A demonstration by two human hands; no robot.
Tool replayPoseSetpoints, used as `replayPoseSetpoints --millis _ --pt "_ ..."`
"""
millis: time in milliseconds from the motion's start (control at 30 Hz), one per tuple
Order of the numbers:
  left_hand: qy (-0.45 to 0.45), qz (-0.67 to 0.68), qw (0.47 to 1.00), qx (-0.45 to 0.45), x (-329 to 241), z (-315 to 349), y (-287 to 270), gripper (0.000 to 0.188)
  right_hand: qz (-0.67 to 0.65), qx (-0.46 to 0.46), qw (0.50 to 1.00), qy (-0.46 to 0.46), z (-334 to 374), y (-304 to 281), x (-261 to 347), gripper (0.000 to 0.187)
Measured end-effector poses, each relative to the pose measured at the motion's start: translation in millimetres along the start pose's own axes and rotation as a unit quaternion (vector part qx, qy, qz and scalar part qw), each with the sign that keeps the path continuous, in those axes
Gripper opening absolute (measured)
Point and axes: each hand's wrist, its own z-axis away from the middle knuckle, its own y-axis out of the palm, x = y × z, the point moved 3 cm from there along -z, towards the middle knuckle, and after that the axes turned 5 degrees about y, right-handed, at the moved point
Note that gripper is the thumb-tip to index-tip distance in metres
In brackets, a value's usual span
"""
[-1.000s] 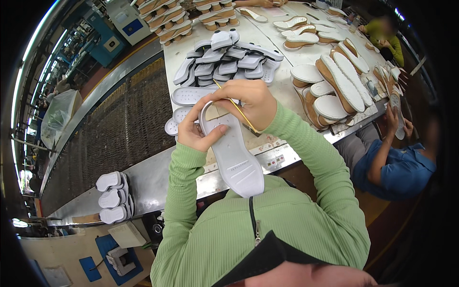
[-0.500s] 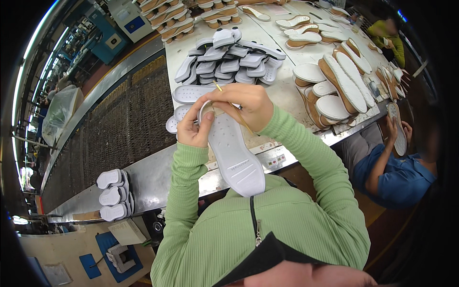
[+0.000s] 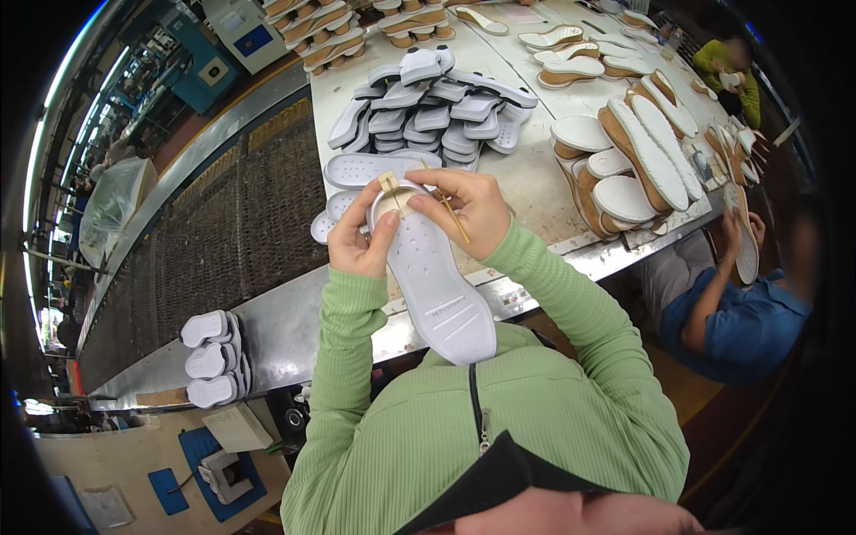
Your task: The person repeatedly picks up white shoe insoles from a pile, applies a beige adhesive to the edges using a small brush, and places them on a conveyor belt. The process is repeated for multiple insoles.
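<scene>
A pale grey shoe sole (image 3: 439, 290) hangs between my hands, its wide end near my chest. My left hand (image 3: 360, 239) grips the narrow far end, thumb inside the raised rim. There a small beige piece (image 3: 389, 184) with a dark slit or line stands at the rim. My right hand (image 3: 468, 209) pinches the other side of that end, thumb pressed inside. A thin yellowish stick (image 3: 456, 223) is tucked between the right fingers; its tip end is partly hidden. Just beyond my hands lie more grey soles (image 3: 357, 169) on the white table.
A heap of grey soles (image 3: 428, 116) covers the table ahead. White-and-tan soles (image 3: 646, 152) are piled at right. Three stacked soles (image 3: 207, 361) sit on the metal ledge by a dark mesh conveyor (image 3: 214, 214). A co-worker in blue (image 3: 727, 321) holds a sole at right.
My right hand has shifted slightly right, its fingers uncovering the beige piece at the sole's far end. My right thumb now presses inside the rim. The left hand keeps its grip.
</scene>
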Motion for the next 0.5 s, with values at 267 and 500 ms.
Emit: replayPoseSetpoints --millis 267,500 --pt "0.018 -0.006 1.0 0.008 -3.1 2.0 -1.7 0.046 -0.013 0.009 1.0 0.006 1.3 0.0 3.1 0.03" --pt "0.015 -0.018 1.0 -0.022 -9.9 1.3 4.8 0.043 -0.01 0.013 1.0 0.011 1.0 -0.1 8.5 0.031"
